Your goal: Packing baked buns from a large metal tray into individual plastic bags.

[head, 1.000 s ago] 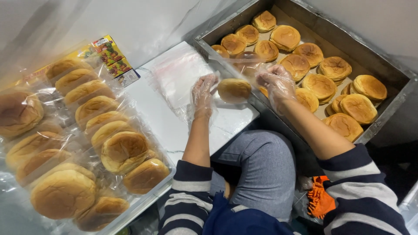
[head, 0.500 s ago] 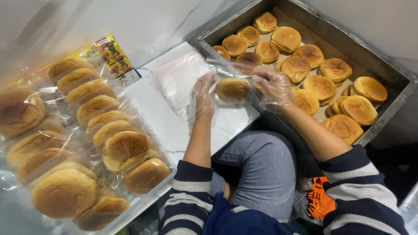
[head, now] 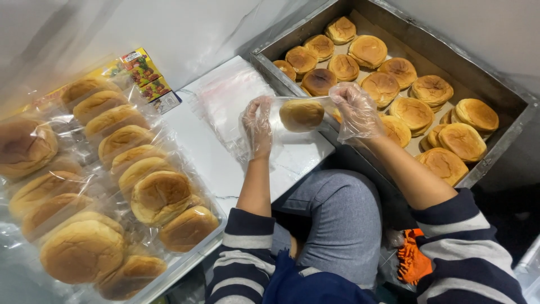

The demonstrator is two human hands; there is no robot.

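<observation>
Nearest, the person's lap & striped sleeves fill the bottom edge; an orange cloth [head: 412, 263] shows by the right knee, partly hidden.

Left hand [head: 257, 126] & right hand [head: 355, 110], both in thin clear gloves, hold a clear plastic bag [head: 289, 107] between them above the white worktop [head: 225, 169]. Each grip is closed, pinching the bag's edge, left at one side, right at the other. One bun [head: 301, 115] sits inside the bag, between the hands. Bag outline is hard to make out; film is see-through.

Left of the hands: a stack of empty clear bags [head: 230, 95] on the worktop, count can't be told. Further left, bagged buns [head: 140, 186] piled on a tray, approx 14 visible, several cut off by the frame edge & blurred by plastic. A small colourful packet [head: 143, 76] lies behind them.

Farthest: a metal tray [head: 495, 163] w/ approx 17 bare buns [head: 413, 112]; a few overlap, and the right hand hides part of some.
</observation>
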